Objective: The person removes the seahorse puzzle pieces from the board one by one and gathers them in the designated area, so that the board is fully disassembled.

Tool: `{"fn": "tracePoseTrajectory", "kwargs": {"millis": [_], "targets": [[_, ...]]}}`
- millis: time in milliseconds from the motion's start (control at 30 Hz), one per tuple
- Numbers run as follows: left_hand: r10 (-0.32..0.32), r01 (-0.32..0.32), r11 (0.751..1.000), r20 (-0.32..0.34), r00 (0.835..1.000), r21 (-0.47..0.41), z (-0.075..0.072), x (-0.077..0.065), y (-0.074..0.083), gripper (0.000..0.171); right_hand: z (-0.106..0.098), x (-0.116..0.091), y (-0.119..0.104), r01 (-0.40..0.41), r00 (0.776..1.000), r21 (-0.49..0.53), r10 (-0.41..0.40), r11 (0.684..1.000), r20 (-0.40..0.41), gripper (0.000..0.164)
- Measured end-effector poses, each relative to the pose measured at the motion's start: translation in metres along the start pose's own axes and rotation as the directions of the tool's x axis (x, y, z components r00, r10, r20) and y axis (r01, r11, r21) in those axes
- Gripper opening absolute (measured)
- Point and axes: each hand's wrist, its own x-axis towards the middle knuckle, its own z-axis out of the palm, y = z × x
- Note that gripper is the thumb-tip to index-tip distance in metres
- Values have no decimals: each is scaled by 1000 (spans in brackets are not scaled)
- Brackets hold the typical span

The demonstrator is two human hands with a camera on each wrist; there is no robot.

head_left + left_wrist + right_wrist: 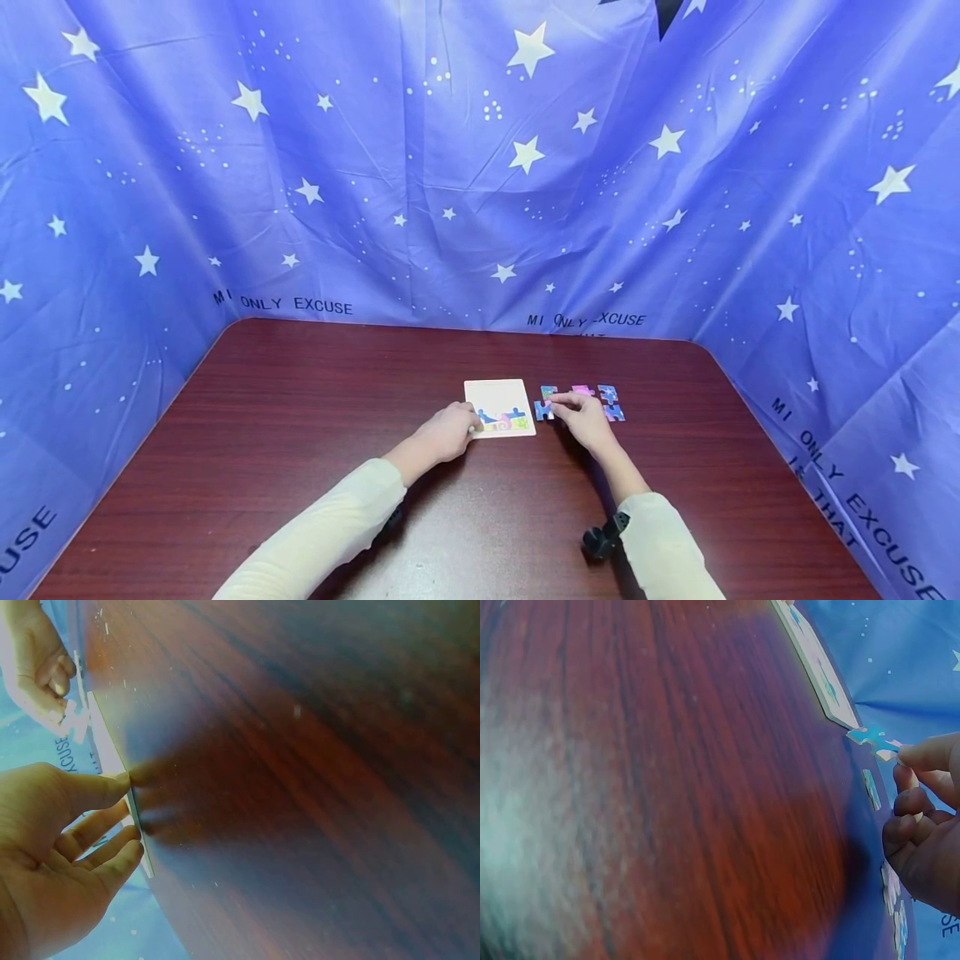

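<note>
A square white puzzle board lies flat on the table, with several colourful pieces fitted along its near side. My left hand holds the board by its left edge, the thumb and fingertips meeting it in the left wrist view. Just off the board's right side, my right hand pinches a blue and pink puzzle piece between thumb and finger. That piece is raised above the table in the right wrist view. Around the right hand lie loose puzzle pieces, some partly hidden by it.
The dark red wooden table has a rounded far edge. A blue star-patterned curtain hangs behind it and on both sides. A black wrist device sits by the right sleeve.
</note>
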Motion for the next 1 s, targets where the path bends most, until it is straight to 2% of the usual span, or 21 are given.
{"fn": "tracePoseTrajectory", "kwargs": {"millis": [533, 733, 1000], "targets": [[4, -4, 1000, -3, 1000, -7, -1, -1, 0, 18, -16, -8, 3, -4, 999, -112, 9, 994, 42, 20], [2, -2, 1000, -5, 1000, -11, -1, -1, 0, 17, -17, -8, 6, 34, 999, -173, -27, 984, 42, 18], [0, 0, 1000, 3, 1000, -11, -2, 0, 1, 16, -15, -7, 7, 32, 999, -247, -25, 969, 32, 19]]}}
